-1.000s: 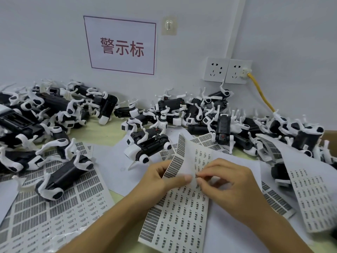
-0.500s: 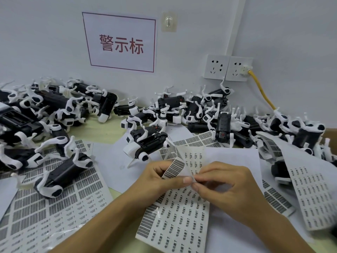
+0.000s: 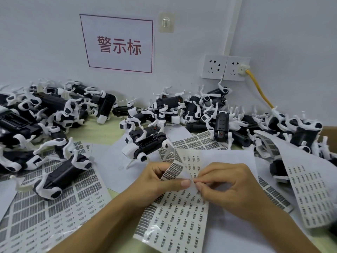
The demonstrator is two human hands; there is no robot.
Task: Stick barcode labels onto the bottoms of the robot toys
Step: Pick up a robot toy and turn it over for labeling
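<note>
- Left hand (image 3: 162,181) pinched the folded label sheet (image 3: 173,216) near the tabletop's front edge; right hand (image 3: 226,187) nipped a label corner at the fold.
- Sheet looked thin, floppy, light; a label likely curls and self-sticks, so best held by one corner.
- Nearest robot toy (image 3: 144,145) lay belly-up just behind the sheet, light, with spindly legs; best gripped by the body.
- Toy heaps lined the back edge and both sides; open room only at front centre.

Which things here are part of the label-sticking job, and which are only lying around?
Part of the job:
- label sheet, held by both hands
- left hand, pinching the sheet
- right hand, picking at a label
- upturned robot toy just beyond the hands
- toy piles

Only lying around:
- wall sign
- wall sockets
- yellow cable
- wall hook
</note>
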